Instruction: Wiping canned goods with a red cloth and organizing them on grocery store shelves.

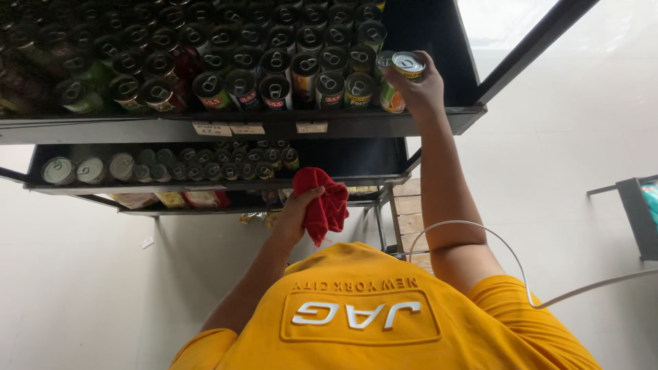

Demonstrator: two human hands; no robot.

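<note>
Cans (pixel 274 68) fill the top shelf (pixel 240 127); more cans (pixel 205 168) stand on the shelf below (pixel 205 186).

Can (pixel 408 66) in right hand (pixel 419 92): only the lid and a strip of side show, the rest is behind the fingers; left hand (pixel 295 214) palm hidden under red cloth (pixel 322 205); top shelf (pixel 240 127) cans run off the upper and left edges, back rows too dark to tell; low-shelf packets (pixel 171 199) blurred; grey stand (pixel 639 212) cut by the right edge; white cable (pixel 480 229) leaves frame at right.
</note>
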